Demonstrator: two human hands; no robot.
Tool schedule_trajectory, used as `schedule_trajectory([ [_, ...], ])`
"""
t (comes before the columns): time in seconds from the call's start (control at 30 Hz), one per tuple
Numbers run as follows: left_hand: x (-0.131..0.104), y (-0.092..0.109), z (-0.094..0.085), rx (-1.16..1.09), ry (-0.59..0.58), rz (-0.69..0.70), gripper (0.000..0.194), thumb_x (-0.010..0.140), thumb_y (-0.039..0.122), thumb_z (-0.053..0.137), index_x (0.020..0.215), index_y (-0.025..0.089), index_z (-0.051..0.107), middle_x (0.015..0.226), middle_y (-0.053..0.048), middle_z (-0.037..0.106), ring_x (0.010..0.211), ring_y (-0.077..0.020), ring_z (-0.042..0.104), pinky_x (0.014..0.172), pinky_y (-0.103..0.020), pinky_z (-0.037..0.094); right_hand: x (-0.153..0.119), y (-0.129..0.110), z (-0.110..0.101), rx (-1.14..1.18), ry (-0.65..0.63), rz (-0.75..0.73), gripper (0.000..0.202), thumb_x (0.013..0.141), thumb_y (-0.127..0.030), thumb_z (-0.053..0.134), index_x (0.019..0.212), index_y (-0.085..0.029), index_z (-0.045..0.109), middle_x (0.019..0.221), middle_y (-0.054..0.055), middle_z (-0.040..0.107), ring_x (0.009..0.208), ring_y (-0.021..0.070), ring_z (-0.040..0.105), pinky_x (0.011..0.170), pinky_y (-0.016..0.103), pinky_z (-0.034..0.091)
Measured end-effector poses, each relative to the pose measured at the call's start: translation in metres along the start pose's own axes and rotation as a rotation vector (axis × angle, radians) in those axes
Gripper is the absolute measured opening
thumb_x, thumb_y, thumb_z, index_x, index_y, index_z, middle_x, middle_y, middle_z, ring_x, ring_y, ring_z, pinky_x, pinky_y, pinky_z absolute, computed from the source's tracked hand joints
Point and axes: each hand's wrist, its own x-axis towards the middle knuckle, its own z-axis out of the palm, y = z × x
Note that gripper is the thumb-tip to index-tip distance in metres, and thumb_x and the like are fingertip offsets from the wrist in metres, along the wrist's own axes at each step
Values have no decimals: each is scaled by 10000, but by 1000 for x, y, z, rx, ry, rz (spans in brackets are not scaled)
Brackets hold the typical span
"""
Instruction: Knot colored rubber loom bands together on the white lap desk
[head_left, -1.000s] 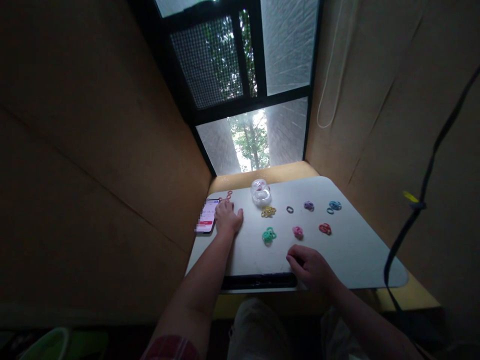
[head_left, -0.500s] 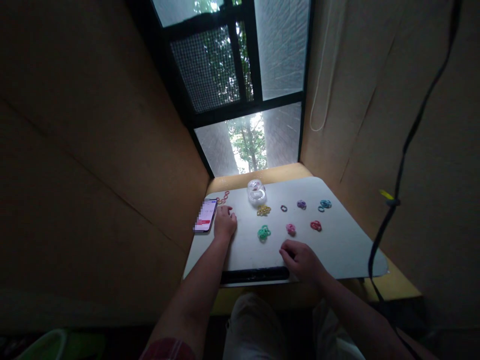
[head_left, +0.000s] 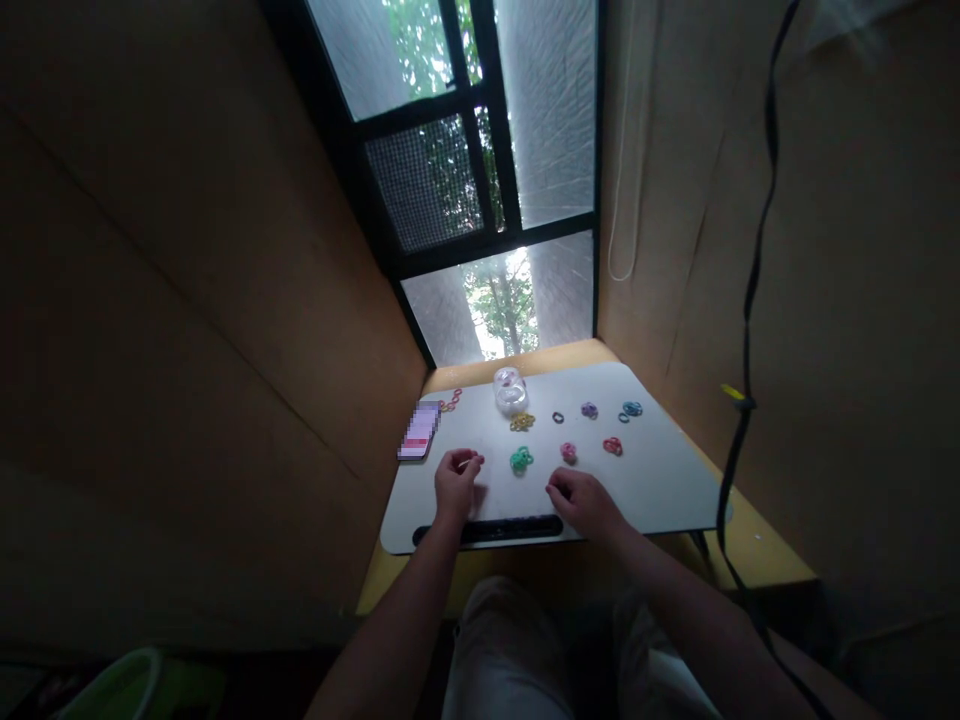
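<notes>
My left hand [head_left: 454,484] is raised a little over the near left of the white tabletop [head_left: 517,495], thumb and fingertips pinched together. A small pale bit shows at the fingers, too small to name. My right hand [head_left: 585,500] is closed by the table's near edge, and whatever its curled fingers hold is hidden. Between and beyond my hands lie heaps of small rings like hair ties: green rings [head_left: 520,460], pink rings [head_left: 568,453], red rings [head_left: 613,446], yellow rings [head_left: 522,422], purple rings [head_left: 589,410] and blue rings [head_left: 632,409]. One dark ring [head_left: 558,418] lies apart.
A clear plastic jar [head_left: 511,392] stands at the back. On the left lies a phone [head_left: 419,432], with a short row of reddish rings [head_left: 452,400] behind it. A black slot [head_left: 510,528] runs along the front edge. A dark strap [head_left: 750,300] hangs at right.
My left hand has drawn back from beside the reddish rings toward me, and its fingers have pinched together. My right hand stays closed near the front edge. The view has shifted slightly.
</notes>
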Motion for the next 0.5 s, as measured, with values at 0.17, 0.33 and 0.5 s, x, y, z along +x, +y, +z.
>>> schedule_trajectory([
  [0.17,-46,21,39,-228,-186,-23,322,653,329,761,830,158,552,812,-29,663,747,-161,673,695,-299,530,1,3,1,85,-6,-3,102,799,-290,560,795,-194,592,589,-40,540,528,112,488,541,228,360],
  [0.33,-67,21,68,-107,-341,36,197,679,257,734,776,160,592,754,-25,645,693,-143,626,658,-278,511,1,6,0,159,28,-6,85,781,-260,561,821,-187,580,657,-32,570,564,108,502,551,219,384],
  [0.5,-66,11,69,-120,-330,-13,216,688,285,725,788,162,579,750,-20,635,627,-123,593,558,-235,476,3,7,1,123,7,-4,106,800,-266,566,811,-180,627,652,-21,587,586,116,521,564,224,386],
])
